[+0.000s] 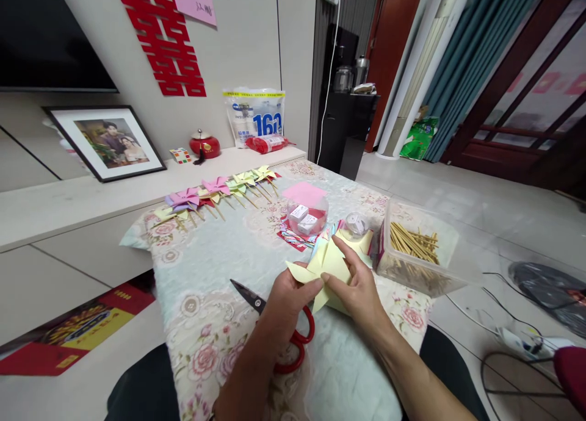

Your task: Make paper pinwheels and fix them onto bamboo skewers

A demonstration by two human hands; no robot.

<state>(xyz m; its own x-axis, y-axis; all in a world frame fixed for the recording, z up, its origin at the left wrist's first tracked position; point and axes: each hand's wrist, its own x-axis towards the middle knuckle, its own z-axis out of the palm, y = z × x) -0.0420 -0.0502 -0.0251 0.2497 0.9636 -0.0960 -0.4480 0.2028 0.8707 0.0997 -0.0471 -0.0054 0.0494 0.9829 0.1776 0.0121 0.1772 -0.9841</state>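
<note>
A pale yellow paper pinwheel (pixel 330 263), its blades partly folded toward the middle, is held between both hands above the table. My left hand (pixel 293 293) pinches its left side, thumb near the centre. On the right side, my right hand (pixel 359 280) grips the paper with the thumb by the centre and a finger along the top edge. Red-handled scissors (pixel 295 357) lie under my left wrist, blades pointing up and left. Just beyond the hands, a small round clear container (pixel 357 224) rests on yellow paper sheets (pixel 361 243).
A clear plastic box (pixel 403 273) of bamboo sticks (pixel 414 243) stands at the right. Finished pinwheels (pixel 217 188) on sticks line the far left table edge. A clear tub (pixel 307 216) with small white boxes sits near pink paper (pixel 304 193). The cloth (pixel 206 323) is floral.
</note>
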